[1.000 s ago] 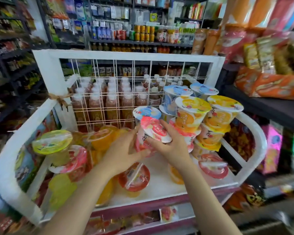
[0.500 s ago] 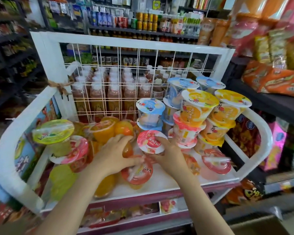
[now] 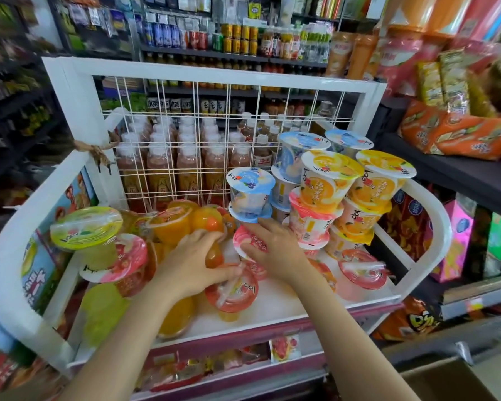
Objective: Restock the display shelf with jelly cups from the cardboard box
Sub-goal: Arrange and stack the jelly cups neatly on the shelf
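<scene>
Two hands work over the white display shelf (image 3: 287,305). Left hand (image 3: 191,261) lies curled over a tipped orange jelly cup (image 3: 213,256), thumb touching a red-lidded cup (image 3: 232,287) at its 5 o'clock. Right hand (image 3: 275,250) grips a pink-lidded jelly cup (image 3: 248,240), directly below the blue-lidded stack (image 3: 250,192). Orange-lidded stacks (image 3: 330,180) stand at 2 o'clock. At the frame's 5 o'clock corner lies the cardboard box (image 3: 451,380).

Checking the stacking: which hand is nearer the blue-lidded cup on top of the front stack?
Right. The right hand sits just below the blue-lidded cup, on a pink-lidded cup; the left hand is lower left.
</scene>
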A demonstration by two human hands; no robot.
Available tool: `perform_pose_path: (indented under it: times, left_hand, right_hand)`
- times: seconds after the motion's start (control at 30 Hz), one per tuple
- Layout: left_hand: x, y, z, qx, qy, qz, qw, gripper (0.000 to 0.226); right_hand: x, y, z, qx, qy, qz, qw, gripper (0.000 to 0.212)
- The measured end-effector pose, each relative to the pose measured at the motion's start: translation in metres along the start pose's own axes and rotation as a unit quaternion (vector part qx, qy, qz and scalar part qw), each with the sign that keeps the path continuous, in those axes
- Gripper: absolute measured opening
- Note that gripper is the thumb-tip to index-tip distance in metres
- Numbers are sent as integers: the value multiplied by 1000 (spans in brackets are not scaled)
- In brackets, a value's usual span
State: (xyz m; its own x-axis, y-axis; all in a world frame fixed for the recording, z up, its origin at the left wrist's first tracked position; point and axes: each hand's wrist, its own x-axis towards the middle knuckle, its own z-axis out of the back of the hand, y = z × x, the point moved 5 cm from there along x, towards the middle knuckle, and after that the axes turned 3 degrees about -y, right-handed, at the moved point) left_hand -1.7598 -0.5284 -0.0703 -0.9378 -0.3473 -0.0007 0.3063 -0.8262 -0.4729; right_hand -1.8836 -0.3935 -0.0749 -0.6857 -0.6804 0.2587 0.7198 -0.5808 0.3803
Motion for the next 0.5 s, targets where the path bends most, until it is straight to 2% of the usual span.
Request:
perform_pose_path:
  times: [0.07, 0.23, 0.37, 0.43, 0.5]
  left_hand:
    - [-1, -1, 0, 0, 1, 0, 1000, 93]
    - [-2, -2, 2, 7, 4, 3, 1000, 95]
    - [-1, -2, 3, 6, -1, 3, 1000, 92]
    - [-1, -2, 3, 5, -3, 2, 1000, 93]
    - [-1, -2, 3, 3, -2, 2, 1000, 94]
  right_hand:
    - [1, -5, -9, -28, 39, -7, 999, 85]
    - [0, -8, -10, -54, 47, -1, 997, 95]
    - [-7, -8, -13, -96, 58, 18, 994, 113]
    - [-7, -10, -13, -101, 75, 18, 992, 108]
    - [-5, -11, -12, -78, 94, 10, 992, 86]
